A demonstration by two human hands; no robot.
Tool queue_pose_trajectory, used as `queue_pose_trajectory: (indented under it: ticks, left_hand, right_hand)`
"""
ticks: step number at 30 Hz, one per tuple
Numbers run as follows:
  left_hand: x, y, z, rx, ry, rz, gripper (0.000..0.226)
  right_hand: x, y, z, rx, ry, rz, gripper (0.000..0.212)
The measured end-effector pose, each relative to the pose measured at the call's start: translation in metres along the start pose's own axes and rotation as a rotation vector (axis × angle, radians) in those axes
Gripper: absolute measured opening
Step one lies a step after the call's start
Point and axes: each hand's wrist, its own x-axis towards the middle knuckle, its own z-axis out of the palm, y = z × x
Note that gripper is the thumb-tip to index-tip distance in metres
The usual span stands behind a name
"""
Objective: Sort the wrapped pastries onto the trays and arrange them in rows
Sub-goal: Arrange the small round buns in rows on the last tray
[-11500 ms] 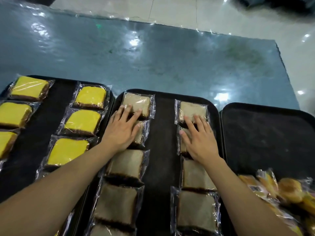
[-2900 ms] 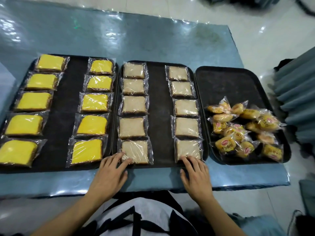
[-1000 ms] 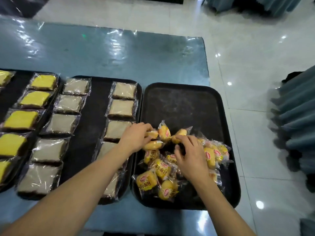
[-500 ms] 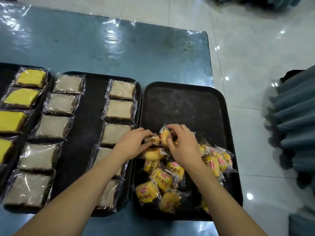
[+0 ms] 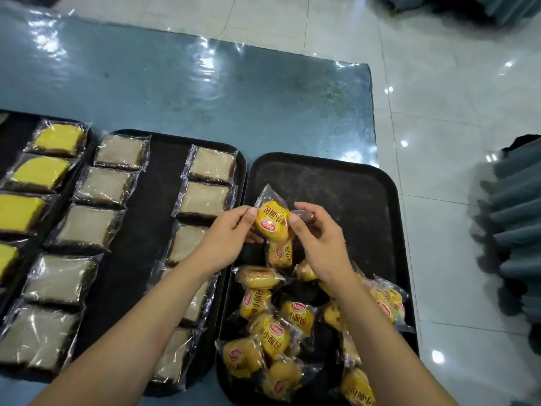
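Note:
Both hands hold one small yellow wrapped bun [image 5: 272,220] just above the right black tray [image 5: 345,183]. My left hand [image 5: 227,240] pinches its left side and my right hand [image 5: 317,244] pinches its right side. Below them a loose pile of yellow wrapped buns [image 5: 275,332] covers the near half of that tray; the far half is bare. On the middle tray [image 5: 159,206] beige wrapped cakes [image 5: 104,186] lie in two rows, my left forearm crossing the right row. Yellow wrapped cakes [image 5: 44,172] lie in a row on the left tray [image 5: 11,127].
The three trays sit side by side on a blue table covered in clear plastic [image 5: 205,92]. The table's right edge runs just past the right tray. Beyond it is white tiled floor [image 5: 439,112] and grey-blue pleated fabric [image 5: 515,230] at the far right.
Since a second ago both hands have lifted one yellow bun out of the pile and now hold it between them above the tray. The view has shifted slightly.

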Motion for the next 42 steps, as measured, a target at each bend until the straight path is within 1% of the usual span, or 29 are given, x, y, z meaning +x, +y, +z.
queue_pose_trajectory:
  ticks: [2, 5, 7, 8, 9, 10, 11, 12, 14, 15, 17, 18, 19, 20, 21, 22, 23, 24, 26, 27, 28, 29, 31, 33, 35, 36, 38, 40, 42]
  left_hand:
    - [0.005, 0.003, 0.013, 0.034, 0.019, 0.021, 0.031]
    - [0.018, 0.008, 0.04, 0.013, 0.095, 0.036, 0.026]
    - [0.031, 0.014, 0.058, -0.166, 0.194, -0.073, 0.021]
    - [0.039, 0.018, 0.067, -0.266, 0.202, -0.159, 0.022]
    - [0.046, 0.021, 0.076, -0.319, 0.179, -0.234, 0.027]
    - [0.052, 0.023, 0.086, -0.296, 0.134, -0.275, 0.031]
    - [0.058, 0.024, 0.097, -0.246, 0.084, -0.283, 0.032]
    - [0.063, 0.025, 0.108, -0.198, 0.05, -0.256, 0.03]
    - [0.074, 0.029, 0.126, -0.163, 0.055, -0.192, 0.025]
    - [0.081, 0.031, 0.131, -0.176, 0.054, -0.184, 0.025]
    - [0.099, 0.037, 0.136, -0.185, -0.04, -0.207, 0.03]
    - [0.109, 0.039, 0.137, -0.142, -0.118, -0.212, 0.034]
    - [0.12, 0.041, 0.139, -0.085, -0.2, -0.208, 0.037]
    - [0.131, 0.042, 0.142, -0.031, -0.258, -0.197, 0.041]
    - [0.143, 0.044, 0.147, 0.01, -0.272, -0.184, 0.046]
    - [0.156, 0.043, 0.152, 0.041, -0.235, -0.164, 0.053]
    - [0.168, 0.043, 0.159, 0.074, -0.163, -0.138, 0.06]
    - [0.179, 0.042, 0.164, 0.122, -0.08, -0.098, 0.066]
    - [0.194, 0.036, 0.177, 0.288, 0.028, 0.037, 0.071]
    - [0.199, 0.031, 0.183, 0.394, 0.022, 0.112, 0.07]
    - [0.203, 0.026, 0.189, 0.494, -0.024, 0.173, 0.066]
    - [0.204, 0.022, 0.195, 0.584, -0.08, 0.213, 0.062]
    - [0.203, 0.014, 0.203, 0.717, -0.143, 0.226, 0.062]
    - [0.2, 0.009, 0.207, 0.857, -0.173, 0.228, 0.067]
    - [0.197, 0.008, 0.209, 0.989, -0.232, 0.217, 0.075]
    - [0.195, 0.009, 0.208, 1.008, -0.258, 0.205, 0.076]
    - [0.193, 0.013, 0.202, 0.9, -0.276, 0.182, 0.069]
    - [0.186, 0.022, 0.185, 0.763, -0.209, 0.149, 0.054]
    - [0.169, 0.024, 0.155, 0.759, -0.09, 0.136, 0.042]
  right_hand:
    - [0.01, 0.002, -0.014, 0.043, 0.016, 0.003, 0.014]
    - [0.022, 0.011, -0.036, 0.052, 0.046, 0.029, 0.011]
    - [0.028, 0.021, -0.047, 0.106, 0.121, 0.094, 0.007]
    - [0.031, 0.027, -0.05, 0.161, 0.178, 0.148, 0.005]
    - [0.033, 0.033, -0.054, 0.22, 0.232, 0.208, 0.006]
    - [0.036, 0.039, -0.057, 0.257, 0.267, 0.257, 0.009]
    - [0.038, 0.045, -0.06, 0.25, 0.269, 0.277, 0.012]
    - [0.04, 0.05, -0.062, 0.213, 0.226, 0.268, 0.013]
    - [0.041, 0.059, -0.07, 0.11, 0.109, 0.218, 0.017]
    - [0.044, 0.063, -0.077, 0.062, 0.109, 0.195, 0.018]
    - [0.055, 0.072, -0.099, -0.015, 0.234, 0.169, 0.019]
    - [0.065, 0.076, -0.112, -0.057, 0.276, 0.16, 0.022]
    - [0.076, 0.079, -0.125, -0.099, 0.257, 0.15, 0.032]
    - [0.088, 0.082, -0.135, -0.117, 0.193, 0.13, 0.045]
    - [0.101, 0.087, -0.143, -0.117, 0.126, 0.106, 0.054]
    - [0.113, 0.09, -0.148, -0.103, 0.079, 0.079, 0.057]
    - [0.125, 0.095, -0.151, -0.093, 0.074, 0.055, 0.055]
    - [0.137, 0.1, -0.153, -0.101, 0.118, 0.046, 0.05]
    - [0.158, 0.112, -0.156, -0.162, 0.254, 0.079, 0.043]
    - [0.167, 0.118, -0.156, -0.239, 0.3, 0.096, 0.04]
    - [0.174, 0.123, -0.156, -0.363, 0.328, 0.087, 0.038]
    - [0.178, 0.125, -0.156, -0.508, 0.35, 0.048, 0.037]
    - [0.181, 0.127, -0.156, -0.751, 0.384, -0.087, 0.038]
    - [0.174, 0.124, -0.156, -0.85, 0.344, -0.194, 0.034]
    - [0.159, 0.128, -0.153, -0.892, 0.256, -0.232, 0.034]
    - [0.15, 0.131, -0.152, -0.908, 0.213, -0.226, 0.038]
    - [0.139, 0.137, -0.152, -0.934, 0.154, -0.209, 0.047]
    - [0.136, 0.135, -0.154, -0.962, 0.12, -0.174, 0.051]
    - [0.138, 0.125, -0.153, -0.997, 0.098, -0.107, 0.052]
